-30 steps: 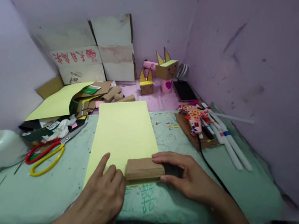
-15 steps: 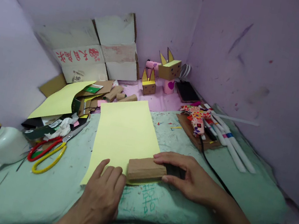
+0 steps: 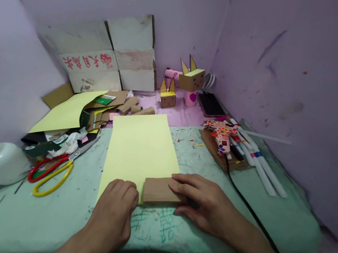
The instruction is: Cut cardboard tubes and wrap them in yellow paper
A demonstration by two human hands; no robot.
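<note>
A small brown cardboard box [image 3: 157,190] lies along the near edge of a yellow sheet of paper [image 3: 135,147]. My right hand [image 3: 198,199] grips the box's right end, with fingers over the top and thumb at the near side. At the box's left end, my left hand [image 3: 115,208] is closed on the sheet's near edge, its fingers curled. The left thumb and the part of the paper under that hand are hidden.
Red-and-yellow scissors [image 3: 54,172] and a white mug [image 3: 1,166] are on the left. A patterned glue gun [image 3: 222,134] with a black cord rests on cardboard at right, beside several markers [image 3: 265,172]. Cardboard animal heads [image 3: 167,99] stand at the back.
The box has tipped from showing two long faces to showing mostly one broad face. My right fingers have moved further over it. My left fingers have curled more tightly.
</note>
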